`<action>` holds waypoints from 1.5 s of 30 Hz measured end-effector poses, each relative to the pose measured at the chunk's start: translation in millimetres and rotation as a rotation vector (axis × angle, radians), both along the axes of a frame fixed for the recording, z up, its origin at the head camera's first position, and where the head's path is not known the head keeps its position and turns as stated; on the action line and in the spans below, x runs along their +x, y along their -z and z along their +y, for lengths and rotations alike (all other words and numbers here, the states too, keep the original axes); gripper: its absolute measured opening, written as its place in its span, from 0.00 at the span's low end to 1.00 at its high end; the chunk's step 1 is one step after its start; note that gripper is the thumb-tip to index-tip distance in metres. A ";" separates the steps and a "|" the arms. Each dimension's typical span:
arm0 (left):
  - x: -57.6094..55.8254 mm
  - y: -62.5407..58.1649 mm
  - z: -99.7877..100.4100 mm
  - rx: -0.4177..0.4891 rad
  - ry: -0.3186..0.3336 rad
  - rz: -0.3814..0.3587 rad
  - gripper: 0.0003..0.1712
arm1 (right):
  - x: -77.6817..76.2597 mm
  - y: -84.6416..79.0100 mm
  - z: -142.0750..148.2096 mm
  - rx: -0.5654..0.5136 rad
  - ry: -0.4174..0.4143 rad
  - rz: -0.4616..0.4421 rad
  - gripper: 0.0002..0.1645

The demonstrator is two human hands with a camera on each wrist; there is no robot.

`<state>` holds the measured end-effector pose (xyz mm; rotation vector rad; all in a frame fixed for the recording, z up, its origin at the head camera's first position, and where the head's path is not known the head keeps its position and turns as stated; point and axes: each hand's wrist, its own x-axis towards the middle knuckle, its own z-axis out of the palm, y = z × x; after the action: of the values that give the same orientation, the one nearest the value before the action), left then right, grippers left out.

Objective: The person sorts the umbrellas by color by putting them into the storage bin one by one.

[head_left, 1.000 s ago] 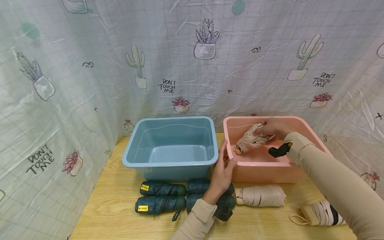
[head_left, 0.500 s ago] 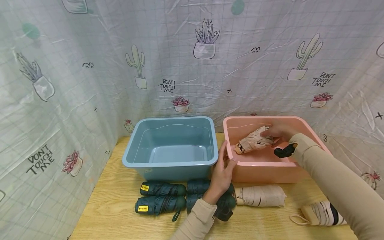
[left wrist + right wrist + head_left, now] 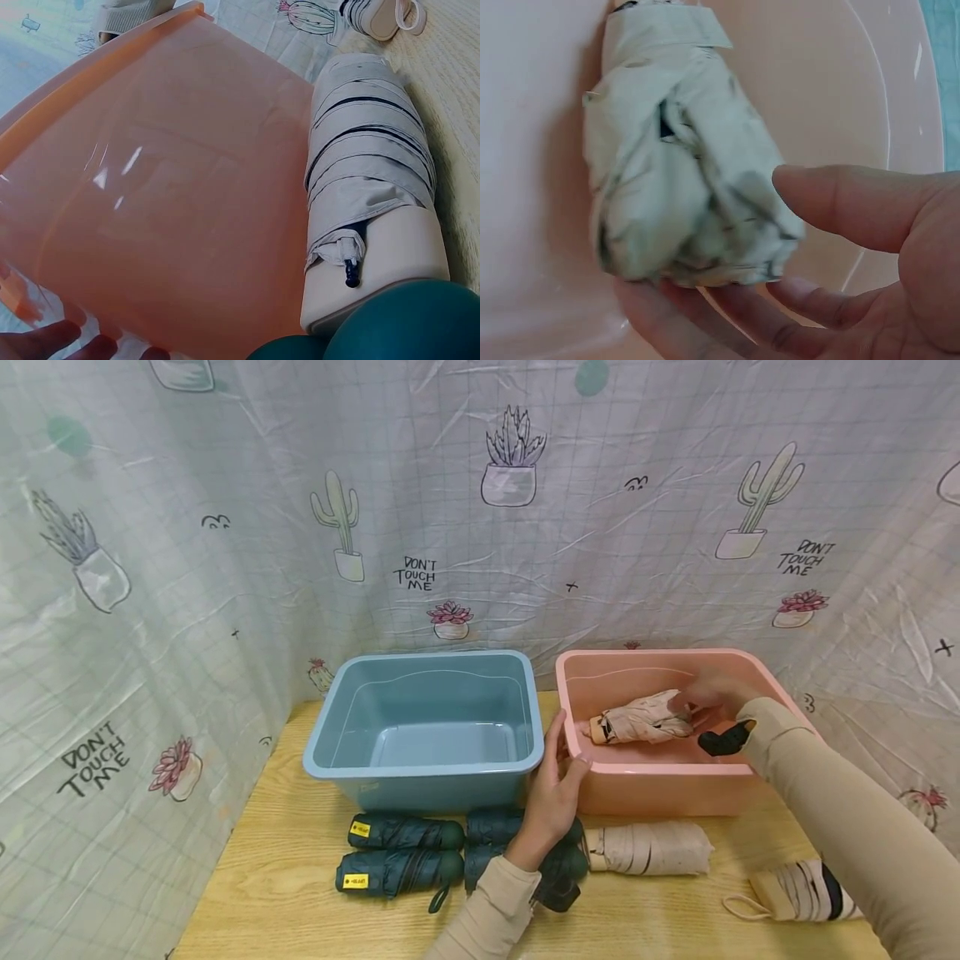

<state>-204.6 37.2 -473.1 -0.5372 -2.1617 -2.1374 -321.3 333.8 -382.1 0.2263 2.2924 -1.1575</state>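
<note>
My left hand (image 3: 553, 793) grips the near left corner of the pink basin (image 3: 660, 769), thumb at the front rim and fingers along the outer left wall. Inside the basin, a folded beige umbrella (image 3: 641, 720) lies with its handle toward the left wall. My right hand (image 3: 708, 693) reaches in and holds the umbrella's fabric end. In the right wrist view the thumb (image 3: 840, 199) is at the side of the loosely bundled beige fabric (image 3: 660, 150), slightly blurred. The other fingers curve beneath its end, their tips partly hidden.
A blue basin (image 3: 423, 771) stands just left of the pink one. Several dark green folded umbrellas (image 3: 401, 870) lie in front, some partly under my left forearm. Another beige umbrella (image 3: 652, 850) lies before the pink basin, and one more (image 3: 802, 893) beside my right sleeve.
My right hand has moved down and to the right in the pink basin, and the umbrella's fabric end has come down with it, so it lies flatter. The left hand stays at the corner.
</note>
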 end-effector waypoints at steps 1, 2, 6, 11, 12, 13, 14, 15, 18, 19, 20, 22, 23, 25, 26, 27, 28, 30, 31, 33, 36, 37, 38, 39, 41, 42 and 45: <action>-0.3 0.5 0.1 0.001 0.001 0.000 0.39 | -0.1 0.8 2.0 -0.008 0.003 -0.001 0.30; -0.6 0.9 0.1 0.002 0.002 0.001 0.39 | 0.0 1.3 3.9 -0.010 0.007 -0.001 0.30; -0.7 1.2 0.5 0.005 0.007 0.001 0.39 | 2.2 -0.4 9.7 -0.026 0.019 0.019 0.31; 0.4 -0.3 0.5 0.009 0.006 0.003 0.39 | 6.9 -10.6 6.3 -0.017 -0.034 0.050 0.35; 0.4 -0.5 0.5 0.010 0.005 0.003 0.39 | 7.9 -13.4 4.9 -0.011 -0.054 0.060 0.34; 0.4 -0.7 0.5 0.008 0.002 0.003 0.39 | 9.3 -16.5 3.5 0.001 -0.075 0.076 0.33; 0.0 -0.4 0.6 0.007 0.000 0.005 0.39 | 10.9 -19.9 2.1 0.008 -0.089 0.093 0.32; -0.2 -0.1 0.6 0.006 -0.001 0.006 0.39 | 12.8 -23.4 0.6 0.012 -0.096 0.110 0.32; -1.1 0.4 0.4 0.000 -0.006 0.006 0.39 | 18.8 -34.7 -3.1 0.039 -0.120 0.163 0.32; -1.1 0.4 0.3 -0.002 -0.007 0.006 0.39 | 21.5 -38.2 -3.5 0.041 -0.128 0.184 0.32; -0.7 0.4 0.1 0.000 -0.006 0.006 0.39 | 24.8 -41.5 -3.6 0.043 -0.131 0.206 0.33; -0.2 0.3 0.2 0.002 -0.003 0.000 0.38 | 32.8 -48.2 -4.1 0.049 -0.140 0.256 0.33; 0.0 0.5 0.2 0.005 -0.001 0.000 0.38 | 36.6 -50.9 -3.0 0.051 -0.145 0.279 0.34; 0.1 0.7 0.2 0.008 0.004 0.000 0.37 | 45.7 -55.8 -0.1 0.051 -0.151 0.322 0.34; 0.0 0.9 0.3 0.007 0.003 0.002 0.37 | 50.5 -57.8 1.7 0.051 -0.154 0.339 0.35; -0.3 1.3 0.5 0.008 0.003 0.003 0.37 | 55.2 -59.4 4.2 0.047 -0.155 0.355 0.34; -0.6 1.5 0.6 0.008 0.002 0.005 0.38 | 59.7 -60.3 7.4 0.036 -0.159 0.371 0.35; -1.0 1.5 0.6 0.005 -0.003 0.007 0.38 | 69.2 -60.7 14.7 0.005 -0.160 0.408 0.32; -0.9 1.5 0.9 0.004 -0.006 0.007 0.39 | 74.6 -60.4 19.0 -0.011 -0.161 0.435 0.30; -0.8 1.5 1.4 0.010 -0.005 0.006 0.39 | 84.9 -58.1 27.0 -0.055 -0.158 0.497 0.24; -0.3 1.4 1.6 0.019 0.005 0.006 0.39 | 102.4 -53.4 38.1 -0.121 -0.165 0.601 0.17; 0.1 1.3 1.5 0.019 0.008 0.006 0.39 | 108.1 -51.5 41.0 -0.143 -0.167 0.632 0.17; 0.3 1.4 1.4 0.020 0.008 0.004 0.39 | 114.5 -49.9 42.9 -0.155 -0.154 0.656 0.17; 0.6 1.2 1.2 0.021 0.007 0.004 0.39 | 121.1 -48.0 44.5 -0.161 -0.143 0.679 0.19; 0.7 1.0 1.1 0.020 0.002 0.006 0.38 | 133.7 -43.8 46.8 -0.191 -0.106 0.717 0.21; 0.5 1.1 1.2 0.018 0.000 0.008 0.38 | 140.1 -41.5 47.6 -0.205 -0.087 0.728 0.21; -0.8 2.0 2.1 0.017 -0.005 0.023 0.38 | 158.3 -33.8 49.0 -0.253 -0.051 0.759 0.21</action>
<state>-205.4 39.3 -475.1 -0.5523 -2.1289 -2.1344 -163.0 382.8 -348.4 -0.4416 2.6998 -1.6954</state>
